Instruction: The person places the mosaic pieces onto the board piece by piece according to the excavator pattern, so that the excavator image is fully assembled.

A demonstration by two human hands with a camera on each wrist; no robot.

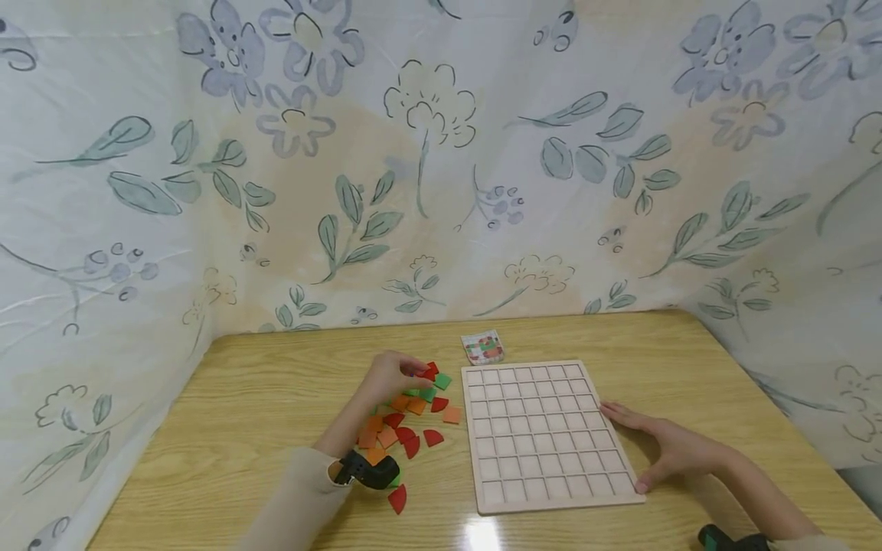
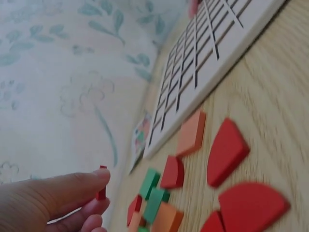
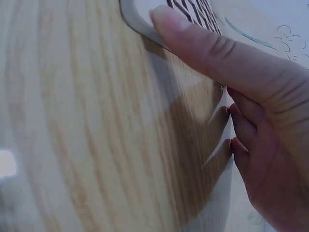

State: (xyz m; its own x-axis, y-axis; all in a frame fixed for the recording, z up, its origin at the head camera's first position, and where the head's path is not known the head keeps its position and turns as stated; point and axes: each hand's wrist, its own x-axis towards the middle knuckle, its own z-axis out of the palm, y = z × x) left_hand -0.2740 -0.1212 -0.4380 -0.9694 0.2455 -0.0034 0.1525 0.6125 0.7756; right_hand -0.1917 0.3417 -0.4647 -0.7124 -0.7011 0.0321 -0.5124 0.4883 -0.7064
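My left hand (image 1: 387, 376) pinches a small red piece (image 2: 101, 194) between thumb and fingertips, above a loose pile of flat pieces. Among these are red quarter-circle pieces (image 1: 432, 438), orange square pieces (image 1: 451, 415) and green pieces (image 1: 443, 380). To the right of the pile lies a pale wooden grid board (image 1: 530, 444), its cells bare. My right hand (image 1: 678, 448) rests at the board's right side. Its thumb (image 3: 176, 26) touches the near right corner, and the other fingers reach along the edge with nothing gripped.
A small card (image 1: 484, 347) with a coloured pattern lies just beyond the board's far left corner. One red quarter-circle (image 1: 397, 499) sits apart, near the left wrist. Floral cloth (image 1: 441, 176) hangs behind and beside the wooden table (image 1: 255, 428).
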